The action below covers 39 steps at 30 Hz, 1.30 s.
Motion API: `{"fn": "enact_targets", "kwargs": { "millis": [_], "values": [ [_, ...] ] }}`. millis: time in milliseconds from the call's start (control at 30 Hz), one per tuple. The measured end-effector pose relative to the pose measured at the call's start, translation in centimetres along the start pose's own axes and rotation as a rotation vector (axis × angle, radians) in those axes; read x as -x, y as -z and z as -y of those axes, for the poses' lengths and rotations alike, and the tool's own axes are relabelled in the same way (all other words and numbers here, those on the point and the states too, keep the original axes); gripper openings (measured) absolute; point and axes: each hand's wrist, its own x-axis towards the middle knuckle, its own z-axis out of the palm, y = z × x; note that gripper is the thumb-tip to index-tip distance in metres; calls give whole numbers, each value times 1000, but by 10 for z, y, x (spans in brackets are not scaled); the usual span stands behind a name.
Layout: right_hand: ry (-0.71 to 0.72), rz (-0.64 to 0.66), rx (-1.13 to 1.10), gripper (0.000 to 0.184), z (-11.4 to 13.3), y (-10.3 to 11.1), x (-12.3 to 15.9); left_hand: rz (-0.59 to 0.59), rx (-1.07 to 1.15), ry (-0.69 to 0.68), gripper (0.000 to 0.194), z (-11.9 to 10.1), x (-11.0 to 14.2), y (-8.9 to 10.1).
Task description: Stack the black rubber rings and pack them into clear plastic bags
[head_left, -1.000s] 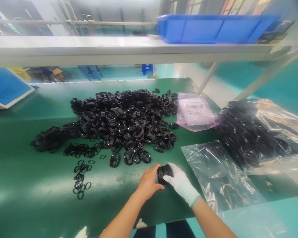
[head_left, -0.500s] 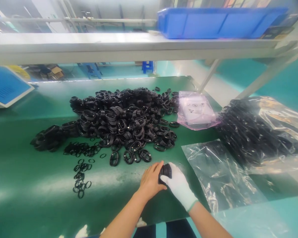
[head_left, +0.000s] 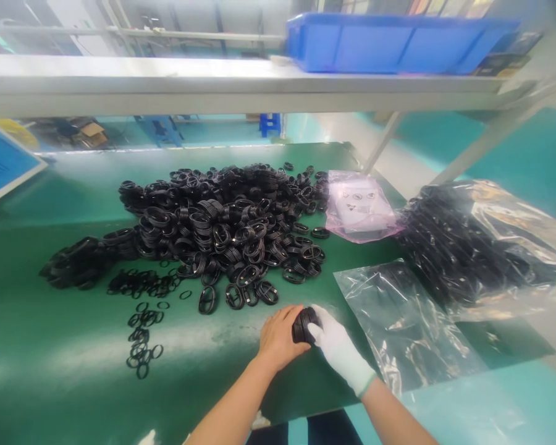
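Note:
Between my two hands is a bundle of coiled black cables [head_left: 302, 326], held low over the near part of the green table. My bare left hand [head_left: 278, 337] wraps the bundle from the left, its fingers over the top and thumb below. On the other side my right hand [head_left: 336, 346], in a white glove, grips it with the thumb across the front. Just beyond lie a few single coiled cables [head_left: 267, 292], at the front of a large heap of the same black cables [head_left: 231, 216]. Small black rings [head_left: 141, 352] are scattered to the left.
A clear plastic bag [head_left: 408, 315] lies flat to the right. Behind it sit a filled plastic bag of black items [head_left: 463, 241] and a pinkish printed bag [head_left: 359, 204]. A shelf [head_left: 167, 86] spans the far side, bearing a blue bin [head_left: 398, 43]. A blue-and-white box [head_left: 4, 161] stands far left.
My right hand has shifted slightly on the bundle, showing more of the coils. The whole view has slid a little as my head turned. Both hands stay on the cables.

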Motion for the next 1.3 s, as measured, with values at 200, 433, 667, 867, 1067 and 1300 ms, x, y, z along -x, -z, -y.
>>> {"fn": "enact_targets", "kwargs": {
  "millis": [200,433,667,867,1067,1300],
  "values": [
    [-138,-66,272,75,11,-18,-4,68,-4,0,85,-2,5,8],
    [-116,-71,213,71,25,-11,-2,-103,-356,3,60,24,-24,69],
    [-150,-69,215,73,23,-13,-1,-7,-505,-138,34,29,-38,84],
    [-176,-72,192,73,23,-13,0,-102,-441,-71,49,40,-15,52],
    [-166,-92,210,72,16,-16,-2,-119,-412,-135,46,41,-13,45],
    [-140,-108,226,72,11,-18,-4,-137,-443,-137,50,41,-14,47]
  ]
}}
